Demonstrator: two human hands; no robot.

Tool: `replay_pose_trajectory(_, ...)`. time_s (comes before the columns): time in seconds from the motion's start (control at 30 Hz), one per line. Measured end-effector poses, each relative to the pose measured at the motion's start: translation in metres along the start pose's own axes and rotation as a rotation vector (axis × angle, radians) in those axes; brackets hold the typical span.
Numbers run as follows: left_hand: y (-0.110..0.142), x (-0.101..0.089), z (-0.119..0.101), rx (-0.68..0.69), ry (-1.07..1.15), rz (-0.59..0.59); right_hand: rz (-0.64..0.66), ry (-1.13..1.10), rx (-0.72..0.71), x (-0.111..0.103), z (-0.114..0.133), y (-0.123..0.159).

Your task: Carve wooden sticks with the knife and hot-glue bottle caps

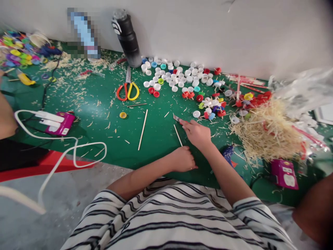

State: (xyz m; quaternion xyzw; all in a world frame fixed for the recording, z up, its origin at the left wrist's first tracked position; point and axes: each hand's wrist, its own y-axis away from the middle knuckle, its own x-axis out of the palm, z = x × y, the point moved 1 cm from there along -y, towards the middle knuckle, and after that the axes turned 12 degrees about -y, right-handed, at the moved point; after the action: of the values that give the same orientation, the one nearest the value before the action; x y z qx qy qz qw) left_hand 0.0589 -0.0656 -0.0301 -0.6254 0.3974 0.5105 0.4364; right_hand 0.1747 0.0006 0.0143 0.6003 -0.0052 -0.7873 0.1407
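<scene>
My right hand (199,134) is closed round the handle of a utility knife (176,118), whose blade points up and to the left just above the green table. My left hand (182,159) is closed in front of my body, and a thin wooden stick (178,135) juts forward from it. The knife blade lies near the stick's far end; I cannot tell whether they touch. Another wooden stick (143,130) lies loose to the left. A yellow bottle cap (123,115) and scissors (128,89) with orange and yellow handles lie farther left.
Many bottle caps (179,78) spread along the back by a black bottle (128,40). A heap of wood shavings (267,132) is at right, near a pink power socket (284,173). Another pink socket (61,124) with a white cable (75,152) sits left. People's arms show at both edges.
</scene>
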Motion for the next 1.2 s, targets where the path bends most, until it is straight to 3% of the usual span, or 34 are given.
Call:
replay_pose_trajectory(0.17,0.001,-0.005,-0.001,-0.011,0.012,0.029,-0.038,-0.048,0.002,-0.005,-0.002,-0.009)
replay_pose_trajectory(0.57,0.004,-0.002,0.000,-0.034,0.033,-0.018,0.062,-0.170,-0.014,-0.010,-0.008,0.057)
replay_pose_trajectory(0.97,0.009,-0.002,0.004,-0.021,0.026,-0.156,0.042,-0.116,-0.026,-0.010,-0.005,0.055)
replay_pose_trajectory(1.2,0.008,-0.002,0.003,-0.028,0.058,-0.142,0.076,-0.074,0.004,-0.012,-0.005,0.054)
